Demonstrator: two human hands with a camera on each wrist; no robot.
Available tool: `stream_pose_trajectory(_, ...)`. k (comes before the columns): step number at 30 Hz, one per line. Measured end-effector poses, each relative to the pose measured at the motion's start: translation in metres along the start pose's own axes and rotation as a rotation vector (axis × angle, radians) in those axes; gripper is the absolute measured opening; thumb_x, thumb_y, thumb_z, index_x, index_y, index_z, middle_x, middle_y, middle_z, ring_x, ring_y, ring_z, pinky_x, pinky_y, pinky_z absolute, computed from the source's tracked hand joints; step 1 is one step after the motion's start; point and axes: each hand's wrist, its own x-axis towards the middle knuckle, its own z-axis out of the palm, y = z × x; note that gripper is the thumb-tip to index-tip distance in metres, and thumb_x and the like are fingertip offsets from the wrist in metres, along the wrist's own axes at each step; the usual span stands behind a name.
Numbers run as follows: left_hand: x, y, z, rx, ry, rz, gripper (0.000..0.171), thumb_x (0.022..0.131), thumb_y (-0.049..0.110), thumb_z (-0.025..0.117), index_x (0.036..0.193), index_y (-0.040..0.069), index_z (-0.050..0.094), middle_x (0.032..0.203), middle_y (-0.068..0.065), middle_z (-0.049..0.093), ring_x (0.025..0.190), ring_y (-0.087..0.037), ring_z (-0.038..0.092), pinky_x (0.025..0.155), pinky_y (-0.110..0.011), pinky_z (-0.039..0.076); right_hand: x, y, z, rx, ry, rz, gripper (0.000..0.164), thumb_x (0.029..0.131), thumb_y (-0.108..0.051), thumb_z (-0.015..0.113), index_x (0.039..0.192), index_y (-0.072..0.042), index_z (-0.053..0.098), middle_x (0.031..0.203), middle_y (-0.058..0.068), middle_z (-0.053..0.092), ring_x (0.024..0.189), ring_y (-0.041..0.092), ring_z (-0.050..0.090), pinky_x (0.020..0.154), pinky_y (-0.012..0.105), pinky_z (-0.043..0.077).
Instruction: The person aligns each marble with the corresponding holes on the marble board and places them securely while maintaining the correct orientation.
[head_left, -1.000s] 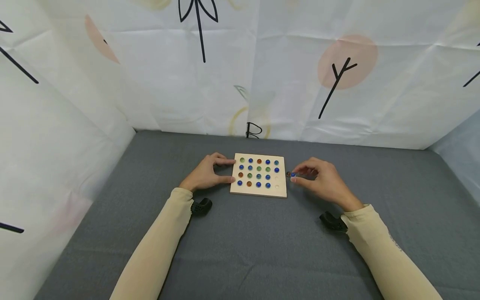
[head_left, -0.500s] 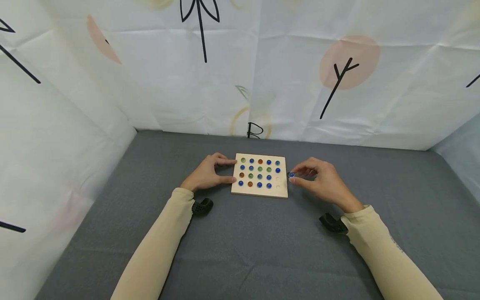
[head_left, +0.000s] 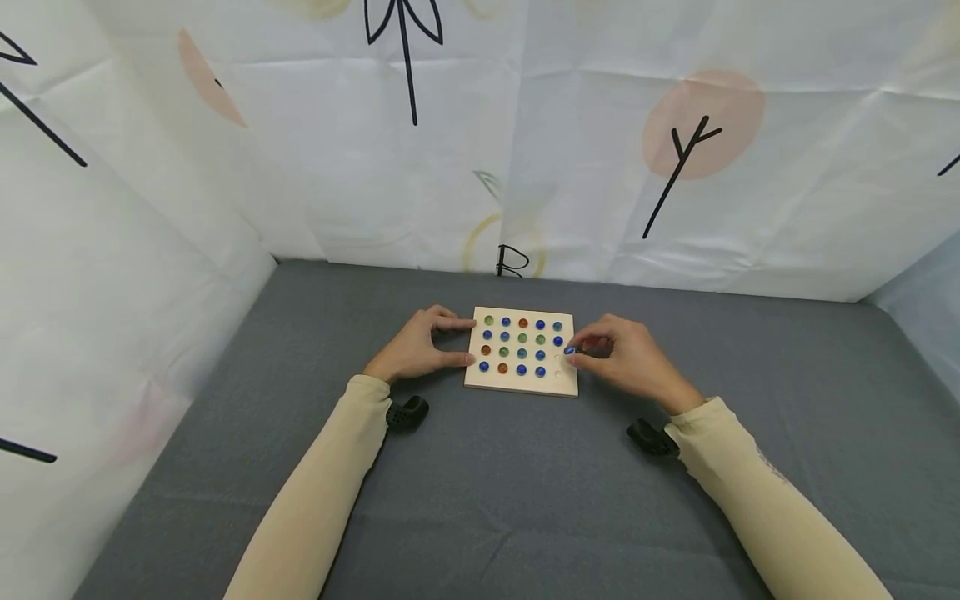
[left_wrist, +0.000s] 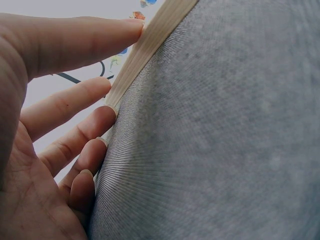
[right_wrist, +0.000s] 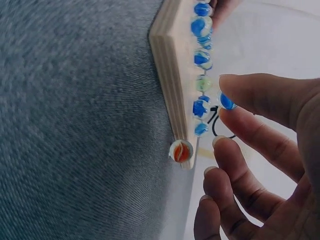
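A pale wooden board (head_left: 521,385) with rows of hollows lies flat on the table, most hollows holding blue, green or orange glass marbles. At its left edge rests my left hand (head_left: 412,347), thumb and index finger straight, their tips against the side. My right hand (head_left: 633,358) pinches a blue marble (right_wrist: 227,101) between thumb and index finger, over the board's right edge near two bare hollows in the last column. An orange marble (right_wrist: 181,151) sits on the table against the board's side in the right wrist view; the right hand mostly hides it in the head view.
Grey cloth (head_left: 465,483) covers the table around the board. Behind and to the left stand white printed fabric walls (head_left: 585,167). Dark wrist devices (head_left: 408,413) show at both sleeves.
My right hand has moved left with the pinched blue marble, from just beside the board to over its right edge. The left hand holds its place at the left edge.
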Motion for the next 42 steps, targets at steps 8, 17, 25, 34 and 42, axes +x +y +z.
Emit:
stream_pose_trajectory(8,0.0,0.0001,0.0001,-0.004,0.002,0.005,0.06,0.084,0.029,0.085,0.139,0.014,0.065,0.136,-0.013,0.053,0.132,-0.035,0.043,0.11,-0.058,0.034,0.0054,-0.0012,0.0058,-0.038,-0.037,-0.044,0.012,0.089,-0.015,0.08,0.099,-0.008,0.08,0.088,0.006,0.061,0.078,0.021,0.053,0.068,0.037,0.042)
stream_pose_trajectory(17,0.0001,0.0005,0.0001,0.007,0.003,0.002,0.06,0.084,0.029,0.084,0.139,0.015,0.065,0.137,-0.014,0.052,0.133,-0.036,0.042,0.111,-0.058,0.033,0.0075,-0.0031,0.0085,-0.042,-0.049,-0.033,0.013,0.088,-0.014,0.08,0.099,-0.007,0.08,0.087,0.006,0.061,0.076,0.019,0.052,0.066,0.035,0.043)
stream_pose_trajectory(25,0.0003,-0.0003,0.0005,0.007,0.002,0.007,0.06,0.085,0.029,0.084,0.139,0.014,0.065,0.137,-0.014,0.053,0.133,-0.036,0.043,0.11,-0.059,0.034,0.007,-0.0043,0.01,-0.046,-0.06,-0.025,0.016,0.088,-0.014,0.08,0.101,-0.005,0.079,0.09,0.008,0.062,0.079,0.023,0.055,0.067,0.036,0.044)
stream_pose_trajectory(34,0.0004,-0.0008,0.0003,0.004,0.003,0.006,0.059,0.085,0.029,0.084,0.139,0.014,0.065,0.137,-0.014,0.052,0.133,-0.036,0.041,0.111,-0.059,0.032,0.0036,-0.0029,0.0081,-0.026,-0.039,-0.038,0.018,0.088,-0.014,0.08,0.103,-0.004,0.078,0.091,0.008,0.062,0.081,0.022,0.056,0.071,0.038,0.046)
stream_pose_trajectory(42,0.0,0.0003,0.0006,-0.002,0.004,0.0,0.06,0.084,0.028,0.085,0.139,0.015,0.065,0.137,-0.013,0.052,0.133,-0.035,0.042,0.111,-0.058,0.033,-0.0019,0.0027,0.0028,-0.016,-0.004,0.008,0.019,0.088,-0.015,0.082,0.104,-0.007,0.077,0.093,0.008,0.064,0.083,0.023,0.058,0.071,0.038,0.045)
